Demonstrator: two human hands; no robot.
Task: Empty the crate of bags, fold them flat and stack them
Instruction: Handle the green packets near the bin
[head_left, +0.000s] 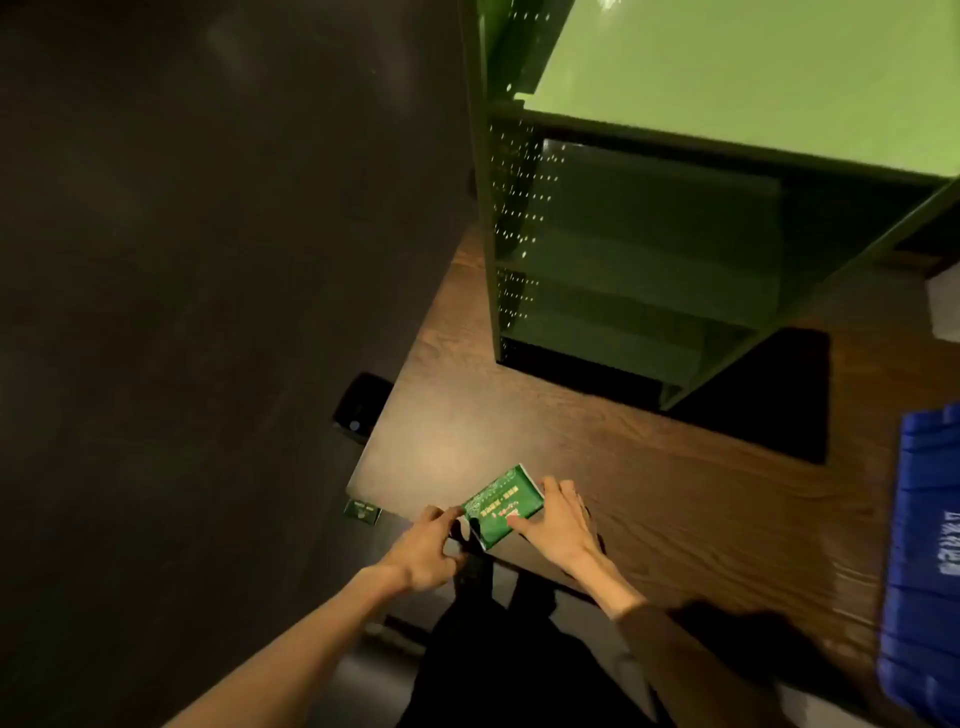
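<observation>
One green bag (501, 506), folded small and printed with pale lettering, lies at the near-left corner of a dark wooden surface (649, 467). The person's right hand (558, 525) presses it flat with straight, spread fingers, its grip released. The left hand (428, 551) pinches the bag's near-left edge with curled fingers. One blue crate (922, 566) stands at the right edge, well apart from the bag; its inside cannot be seen. One green metal shelf unit (649, 234) stands at the back of the surface.
</observation>
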